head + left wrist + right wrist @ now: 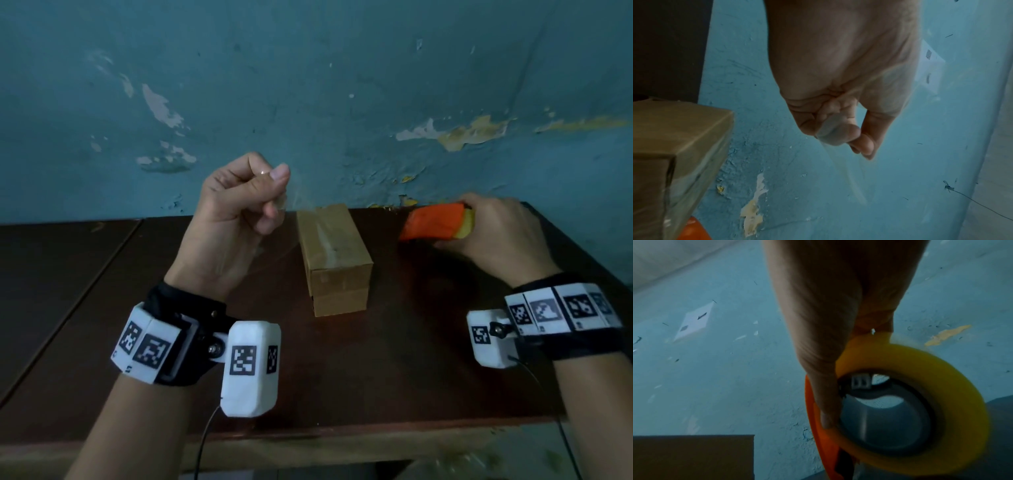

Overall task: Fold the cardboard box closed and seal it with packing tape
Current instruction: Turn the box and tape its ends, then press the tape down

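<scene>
Sealing step: a strip of clear tape (291, 219) is pinched between thumb and forefinger of the left hand (236, 209), raised to the left of the cardboard box (334, 257); the strip's lower end seems to reach the box, though this cannot be told for sure.
Box: closed, standing on the dark surface (376, 377) between the two hands, with glossy tape already laid along its top.
Right grip: the right hand (493, 233) is clamped on the orange tape dispenser (433, 221), held just above the surface to the right of the box.
Doing it well: the strip is best kept taut and clear of the fingers, laid along the seam, then pressed flat from one end so that no wrinkle is trapped.
Risk: slack film is likely to fold onto itself.
Left wrist view: the film is shown trailing from the fingertips (838, 134), and tape gloss on the box side.
Right wrist view: the yellow tape roll (920, 369) inside the dispenser is shown, mostly hidden from the head view.
</scene>
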A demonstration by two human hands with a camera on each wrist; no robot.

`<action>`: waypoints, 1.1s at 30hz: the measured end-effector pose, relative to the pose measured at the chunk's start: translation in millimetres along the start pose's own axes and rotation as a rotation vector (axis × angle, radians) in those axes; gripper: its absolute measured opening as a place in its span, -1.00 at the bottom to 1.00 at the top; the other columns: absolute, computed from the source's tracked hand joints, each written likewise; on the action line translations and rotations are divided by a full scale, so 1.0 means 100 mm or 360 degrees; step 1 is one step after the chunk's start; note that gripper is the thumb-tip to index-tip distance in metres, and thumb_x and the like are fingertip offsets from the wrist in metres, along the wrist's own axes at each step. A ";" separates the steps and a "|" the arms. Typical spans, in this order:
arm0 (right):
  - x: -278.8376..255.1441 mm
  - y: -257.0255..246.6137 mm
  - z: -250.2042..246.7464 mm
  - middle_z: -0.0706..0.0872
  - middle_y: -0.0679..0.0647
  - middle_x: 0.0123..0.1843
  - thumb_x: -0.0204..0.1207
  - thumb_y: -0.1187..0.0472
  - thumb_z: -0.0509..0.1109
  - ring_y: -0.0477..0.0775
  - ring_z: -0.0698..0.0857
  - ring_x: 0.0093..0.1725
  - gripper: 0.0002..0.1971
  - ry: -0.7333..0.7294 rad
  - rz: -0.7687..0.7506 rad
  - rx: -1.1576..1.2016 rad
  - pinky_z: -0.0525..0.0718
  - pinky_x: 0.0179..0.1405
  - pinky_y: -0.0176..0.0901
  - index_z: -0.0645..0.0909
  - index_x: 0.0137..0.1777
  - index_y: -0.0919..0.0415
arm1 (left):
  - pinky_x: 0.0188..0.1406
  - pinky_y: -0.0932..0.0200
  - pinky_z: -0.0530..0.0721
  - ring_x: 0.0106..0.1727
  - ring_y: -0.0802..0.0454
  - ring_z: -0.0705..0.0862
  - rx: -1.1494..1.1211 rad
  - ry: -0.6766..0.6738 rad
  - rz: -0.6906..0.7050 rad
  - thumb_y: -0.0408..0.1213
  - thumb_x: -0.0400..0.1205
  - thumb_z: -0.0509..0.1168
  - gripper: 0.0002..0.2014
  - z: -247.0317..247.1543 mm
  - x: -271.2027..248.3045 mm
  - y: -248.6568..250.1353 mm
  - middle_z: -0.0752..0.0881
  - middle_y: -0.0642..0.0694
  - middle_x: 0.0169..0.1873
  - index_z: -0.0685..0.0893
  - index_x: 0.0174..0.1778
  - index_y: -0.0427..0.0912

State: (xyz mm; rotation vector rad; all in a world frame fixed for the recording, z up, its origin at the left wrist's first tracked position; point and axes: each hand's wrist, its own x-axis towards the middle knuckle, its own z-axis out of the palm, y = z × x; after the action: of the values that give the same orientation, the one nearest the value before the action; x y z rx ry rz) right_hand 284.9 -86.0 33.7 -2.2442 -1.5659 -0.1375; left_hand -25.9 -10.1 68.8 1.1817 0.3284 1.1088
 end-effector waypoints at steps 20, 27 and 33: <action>-0.01 -0.11 0.00 0.69 0.07 0.32 0.13 -0.12 0.80 0.17 0.68 0.24 -0.07 -0.0436 0.0019 -0.0178 0.57 0.02 -0.03 0.43 0.48 -0.01 | -0.41 0.15 0.09 -0.48 0.10 0.20 0.0035 -0.0030 -0.0085 -0.26 0.55 0.43 -0.71 -0.04 0.05 -0.22 0.35 -0.03 -0.50 0.49 -0.43 -0.08; -0.04 -0.22 0.02 0.62 0.09 0.45 0.10 -0.14 0.81 0.19 0.67 0.31 0.05 -0.0570 0.0040 -0.0185 0.67 0.16 0.11 0.29 0.54 -0.05 | -0.49 0.27 0.21 -0.47 0.08 0.16 -0.0016 -0.0027 -0.0074 -0.27 0.54 0.43 -0.70 -0.07 0.07 -0.25 0.35 -0.03 -0.50 0.50 -0.46 -0.07; -0.05 -0.27 -0.01 0.55 0.10 0.54 0.08 -0.10 0.82 0.22 0.60 0.44 0.17 -0.0814 0.0099 -0.0033 0.70 0.21 0.13 0.23 0.66 -0.07 | -0.51 0.29 0.22 -0.49 0.12 0.21 -0.0017 -0.0043 -0.0087 -0.27 0.53 0.44 -0.70 -0.05 0.05 -0.26 0.34 -0.03 -0.50 0.45 -0.42 -0.11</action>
State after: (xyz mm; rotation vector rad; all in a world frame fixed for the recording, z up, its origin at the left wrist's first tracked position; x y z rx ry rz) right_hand 258.7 -82.9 40.2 -2.4680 -1.7320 0.4764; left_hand -13.6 -1.8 45.8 1.1711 0.3318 1.0450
